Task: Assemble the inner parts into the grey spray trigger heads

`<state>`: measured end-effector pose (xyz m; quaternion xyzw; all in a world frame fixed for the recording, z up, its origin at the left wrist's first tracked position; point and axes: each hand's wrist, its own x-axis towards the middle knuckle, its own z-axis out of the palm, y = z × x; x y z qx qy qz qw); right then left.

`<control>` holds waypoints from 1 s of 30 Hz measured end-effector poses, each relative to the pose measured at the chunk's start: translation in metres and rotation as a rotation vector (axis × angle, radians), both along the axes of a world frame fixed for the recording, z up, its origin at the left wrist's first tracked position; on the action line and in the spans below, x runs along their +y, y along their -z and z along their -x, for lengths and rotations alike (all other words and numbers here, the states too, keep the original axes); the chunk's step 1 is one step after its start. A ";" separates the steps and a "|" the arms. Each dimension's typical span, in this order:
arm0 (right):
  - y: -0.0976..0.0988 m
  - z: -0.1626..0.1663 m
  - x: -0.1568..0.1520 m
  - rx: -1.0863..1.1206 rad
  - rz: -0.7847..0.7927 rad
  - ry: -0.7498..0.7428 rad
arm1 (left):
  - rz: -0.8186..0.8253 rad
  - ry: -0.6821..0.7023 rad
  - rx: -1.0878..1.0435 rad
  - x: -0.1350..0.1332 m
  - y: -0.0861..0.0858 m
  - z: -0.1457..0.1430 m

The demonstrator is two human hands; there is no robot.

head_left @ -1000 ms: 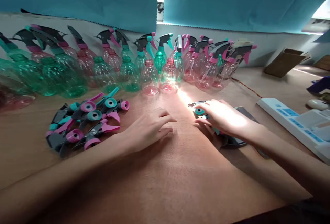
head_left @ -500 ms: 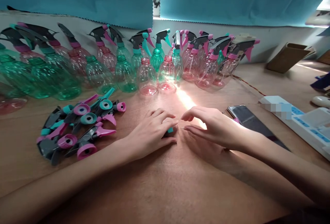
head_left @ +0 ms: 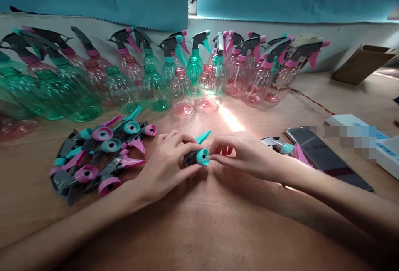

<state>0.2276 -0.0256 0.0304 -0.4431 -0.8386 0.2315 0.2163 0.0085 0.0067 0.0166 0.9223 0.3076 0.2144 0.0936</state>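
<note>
Teal curtains hang behind a brown table (head_left: 218, 229), a slit of daylight between them throwing a bright patch across its middle. Head view, the only one: along the far edge stand rows of bottles (head_left: 182, 92), green to the left, pink toward the centre and right, many already capped with trigger heads, two pink ones at the front uncapped. Near the left edge lies a pile (head_left: 99, 154) of loose trigger heads, grey with pink or teal collars. At table centre the left hand (head_left: 165, 165) is closed around one sprayer (head_left: 196, 156), grey body, teal collar facing right, teal trigger sticking up. Right hand (head_left: 246, 156) meets it, fingertips pinched at the collar's mouth. Just right of that hand lies another head (head_left: 277, 144), touching a dark phone (head_left: 324, 158); a white tray sits near the right edge. Judgement: doing this well means a steady left grip, collar kept turned toward the light, and small right-hand finger movements square to the opening.
</note>
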 end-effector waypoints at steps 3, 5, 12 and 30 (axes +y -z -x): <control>-0.005 0.010 -0.003 0.085 -0.002 -0.031 | 0.017 -0.002 -0.165 -0.006 0.005 0.010; -0.010 0.016 -0.004 0.091 0.032 -0.041 | 0.007 -0.005 -0.233 -0.009 0.008 0.014; -0.019 0.029 0.000 0.151 0.145 -0.014 | -0.017 0.034 -0.263 -0.009 0.013 0.015; 0.003 0.049 -0.009 0.617 0.831 0.128 | -0.184 -0.045 -0.254 -0.013 0.012 0.016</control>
